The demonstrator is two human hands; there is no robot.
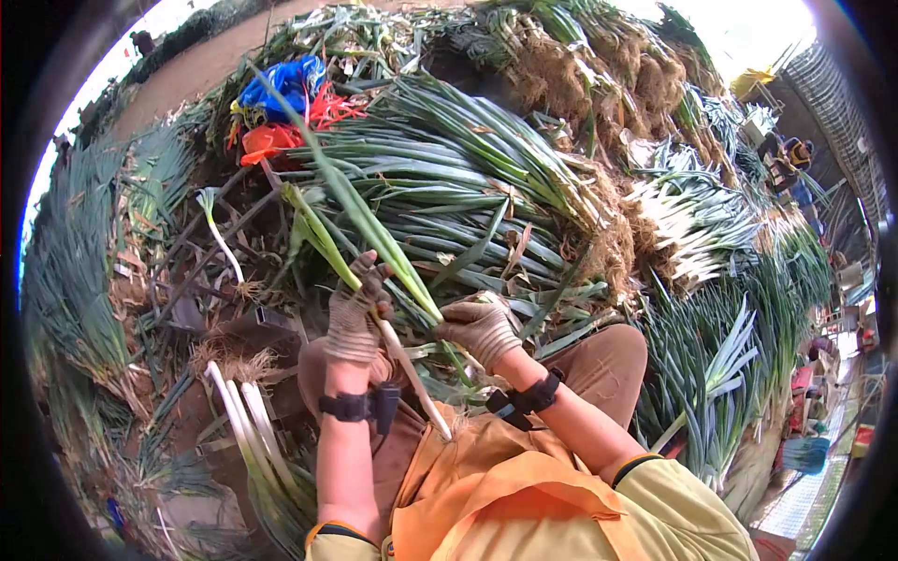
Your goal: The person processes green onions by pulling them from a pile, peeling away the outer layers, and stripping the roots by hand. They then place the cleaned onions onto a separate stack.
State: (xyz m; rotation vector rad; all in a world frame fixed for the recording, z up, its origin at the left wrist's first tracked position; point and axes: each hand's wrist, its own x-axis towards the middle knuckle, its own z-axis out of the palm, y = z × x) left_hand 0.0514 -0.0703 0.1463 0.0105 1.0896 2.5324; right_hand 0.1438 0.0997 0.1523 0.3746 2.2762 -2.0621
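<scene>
My left hand (355, 313), in a dirty striped work glove, is closed around a long green onion stalk (407, 369). The stalk's pale root end points down at my apron, and its green top (316, 234) sticks up past my fingers. In my right hand (479, 329), also gloved, the fingers pinch the lower end of a long green onion leaf (360, 206), which slants up and to the left across the stalk. Just beyond both hands lies a big heap of unpeeled green onions (449, 178), their brown roots toward the right.
White-stemmed green onions (692, 220) are stacked at right; several more white stalks (248, 411) lie lower left. One stalk (220, 238) rests by a metal frame (201, 234). Blue plastic (285, 89) and red plastic (271, 142) sit behind. Leafy bundles (84, 243) line the left.
</scene>
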